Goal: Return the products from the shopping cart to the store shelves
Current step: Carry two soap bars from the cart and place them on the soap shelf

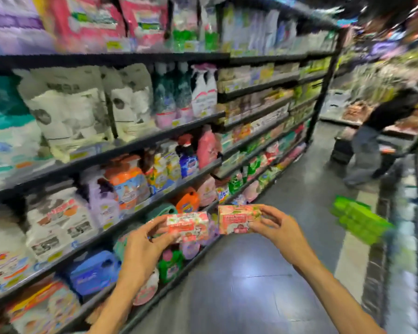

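While beside shelving (155, 143), two held boxes (188, 225), apart.

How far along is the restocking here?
Done: cannot tell; nothing shows which shelf items came from the cart. In hand: the left hand grips one pink box, the right hand another pink box, both held off the shelves. Left: shelving both.

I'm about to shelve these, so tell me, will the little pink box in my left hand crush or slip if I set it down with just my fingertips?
The pink box probably keeps its shape: its edges look square under the left hand. It seems light, since fingertips alone hold it up. Its flat sides suggest it will sit without rolling, though the glossy-looking print may be slightly slippery.
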Demonstrator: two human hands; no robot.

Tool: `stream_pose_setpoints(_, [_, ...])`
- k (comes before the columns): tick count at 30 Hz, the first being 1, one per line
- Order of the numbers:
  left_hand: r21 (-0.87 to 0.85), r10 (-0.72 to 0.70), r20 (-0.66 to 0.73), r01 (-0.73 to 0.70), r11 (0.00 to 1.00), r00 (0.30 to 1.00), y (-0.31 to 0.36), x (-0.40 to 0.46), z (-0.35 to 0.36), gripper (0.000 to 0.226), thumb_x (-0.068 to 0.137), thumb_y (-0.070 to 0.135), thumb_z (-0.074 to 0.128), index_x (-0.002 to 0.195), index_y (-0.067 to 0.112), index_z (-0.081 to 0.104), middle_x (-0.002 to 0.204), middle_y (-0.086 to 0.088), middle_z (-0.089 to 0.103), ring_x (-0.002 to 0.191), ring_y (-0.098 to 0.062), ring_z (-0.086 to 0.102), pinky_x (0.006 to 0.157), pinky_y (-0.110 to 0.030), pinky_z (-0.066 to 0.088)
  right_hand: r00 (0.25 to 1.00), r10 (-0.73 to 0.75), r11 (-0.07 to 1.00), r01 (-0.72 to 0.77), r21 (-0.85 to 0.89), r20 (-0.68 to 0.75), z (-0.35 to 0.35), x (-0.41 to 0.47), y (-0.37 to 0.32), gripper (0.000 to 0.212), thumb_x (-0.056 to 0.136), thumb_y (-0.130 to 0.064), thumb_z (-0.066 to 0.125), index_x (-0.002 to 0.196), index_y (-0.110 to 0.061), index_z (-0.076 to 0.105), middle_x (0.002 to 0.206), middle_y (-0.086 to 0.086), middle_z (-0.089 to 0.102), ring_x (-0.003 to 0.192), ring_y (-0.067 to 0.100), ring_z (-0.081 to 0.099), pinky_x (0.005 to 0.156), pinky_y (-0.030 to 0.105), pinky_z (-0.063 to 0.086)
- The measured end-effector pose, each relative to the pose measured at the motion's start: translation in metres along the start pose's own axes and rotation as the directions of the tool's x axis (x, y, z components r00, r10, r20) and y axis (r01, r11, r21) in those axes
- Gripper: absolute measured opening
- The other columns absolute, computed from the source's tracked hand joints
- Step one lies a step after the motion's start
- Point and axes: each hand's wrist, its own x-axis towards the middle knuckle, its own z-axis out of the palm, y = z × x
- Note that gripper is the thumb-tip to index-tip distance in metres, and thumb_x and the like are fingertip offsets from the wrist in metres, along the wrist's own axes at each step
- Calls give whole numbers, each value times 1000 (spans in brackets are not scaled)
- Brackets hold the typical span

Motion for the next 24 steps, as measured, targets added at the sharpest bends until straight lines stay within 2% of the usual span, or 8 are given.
stream_pose_setpoints(4, [-75, 78, 100, -70, 995, 992, 48, 49, 84, 40, 79, 9, 83, 117, 16, 72, 101, 5, 78, 91, 0, 72, 74, -6, 49, 990, -39, 999, 39, -5, -137, -91, 21, 1, 41, 80, -2, 78, 119, -13, 68, 111, 3, 75, 105, 18, 70, 82, 22, 56])
stream_pose_setpoints(7, [-110, 135, 166, -118, 987, 977, 75, 87, 144, 40, 79, 10, 83, 117, 18, 72, 97, 10, 78, 85, 6, 70, 75, -7, 50, 967, -48, 999, 47, -7, -249, -149, 35, -1, 40, 81, 3, 76, 117, -11, 68, 109, 3, 75, 100, 15, 72, 79, 19, 55])
stream_pose_setpoints(9, [-132, 176, 211, -150, 980, 962, 93, 112, 183, 37, 79, 12, 83, 114, 19, 73, 94, 12, 78, 83, 9, 69, 75, -7, 50, 948, -32, 999, 42, 25, -315, -184, 46, 1, 38, 81, 5, 75, 113, -15, 68, 104, -1, 76, 95, 11, 72, 75, 17, 55])
stream_pose_setpoints(13, [-206, 234, 270, -182, 962, 934, 123, 170, 262, 38, 78, 16, 84, 113, 21, 73, 93, 11, 78, 88, 3, 71, 73, -8, 51, 918, -34, 999, 34, -7, -394, -252, 85, 16, 41, 81, 1, 75, 115, -19, 67, 106, -4, 76, 98, 13, 73, 89, 26, 57])
stream_pose_setpoints(17, [-278, 302, 325, -215, 936, 896, 147, 239, 337, 35, 79, 12, 82, 110, 26, 73, 94, 15, 78, 90, -2, 72, 72, -10, 52, 896, -35, 999, 30, -19, -442, -316, 147, 30, 43, 81, -4, 77, 121, -17, 66, 111, 1, 75, 103, 17, 71, 93, 33, 57])
stream_pose_setpoints(19, [-286, 332, 343, -239, 928, 879, 160, 281, 374, 35, 79, 15, 83, 110, 29, 73, 95, 14, 78, 90, -2, 72, 76, -14, 55, 883, -33, 999, 29, -16, -467, -344, 181, 35, 42, 82, -8, 77, 121, -21, 66, 108, 0, 76, 103, 16, 72, 90, 30, 56])
stream_pose_setpoints(21, [-276, 356, 360, -266, 924, 862, 172, 323, 410, 39, 79, 20, 84, 116, 24, 72, 99, 7, 78, 93, -6, 73, 81, -17, 57, 866, -38, 999, 37, -12, -498, -371, 216, 37, 42, 83, -7, 76, 121, -21, 65, 104, 0, 77, 99, 14, 72, 83, 21, 57])
stream_pose_setpoints(24, [-275, 382, 377, -292, 916, 844, 192, 384, 465, 43, 79, 26, 84, 120, 22, 71, 102, 6, 77, 94, -6, 73, 82, -20, 57, 850, -55, 998, 51, -22, -523, -415, 269, 39, 42, 85, -2, 73, 124, -14, 64, 107, 4, 76, 99, 18, 73, 80, 21, 57])
